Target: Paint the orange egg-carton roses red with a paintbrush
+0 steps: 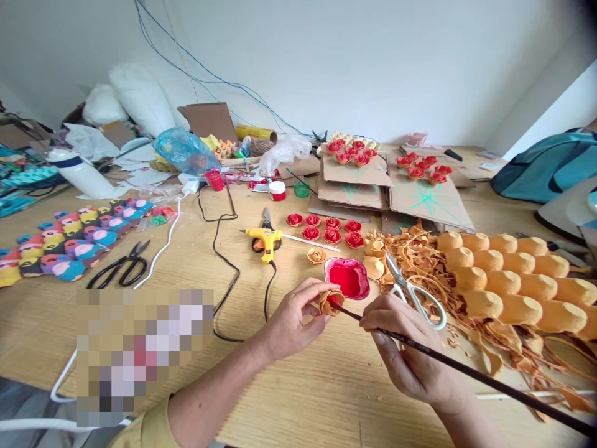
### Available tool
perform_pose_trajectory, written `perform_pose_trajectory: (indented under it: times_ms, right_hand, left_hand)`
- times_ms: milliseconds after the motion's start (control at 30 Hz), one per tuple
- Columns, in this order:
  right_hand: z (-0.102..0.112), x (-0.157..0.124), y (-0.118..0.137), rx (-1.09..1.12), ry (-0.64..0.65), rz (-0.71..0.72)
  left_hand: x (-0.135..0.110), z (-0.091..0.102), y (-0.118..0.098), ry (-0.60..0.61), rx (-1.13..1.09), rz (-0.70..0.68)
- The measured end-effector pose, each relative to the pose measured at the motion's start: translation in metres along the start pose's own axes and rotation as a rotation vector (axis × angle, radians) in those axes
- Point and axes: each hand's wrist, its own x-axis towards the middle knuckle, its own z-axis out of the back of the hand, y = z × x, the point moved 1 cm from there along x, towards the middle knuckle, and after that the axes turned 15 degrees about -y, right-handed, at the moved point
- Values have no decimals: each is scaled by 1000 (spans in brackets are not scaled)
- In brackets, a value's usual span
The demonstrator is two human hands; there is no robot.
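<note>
My left hand (296,320) pinches a small orange cardboard flower (325,307) with its petals spread. My right hand (413,354) grips a long dark paintbrush (448,356). The brush tip is inside the flower, where some red paint shows. Just beyond both hands sits a shallow dish (366,289) of red paint. A plain orange flower (316,255) lies to the left of the dish, and several red-painted flowers (332,236) stand in rows behind it. White-handled scissors (425,305) lie beyond my right hand.
A yellow glue gun (268,241) rests on dark-handled scissors, its cord trailing forward. Orange egg-tray cups (520,283) and paper scraps (415,255) cover the right side. Cardboard sheets (431,199) bear red flowers at the back. Black scissors (125,267) and a painted tray (69,242) lie left.
</note>
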Motion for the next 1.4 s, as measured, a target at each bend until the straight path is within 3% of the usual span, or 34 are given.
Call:
perform_pose_trajectory:
  times_ms: [433,800,1100,1400]
  right_hand:
    - [2,-1,0,11,-48,-23]
    - [0,1,-1,-24,-63,-14]
    - [2,-1,0,4,-108,-39]
    - [-1,2,0,1,-73,-21]
  left_hand:
    - [2,0,-3,-39,-5,40]
    - [2,0,-6,-73,-171,224]
    - [4,0,-6,-97,-188,223]
    - [4,1,-4,-79,-230,284]
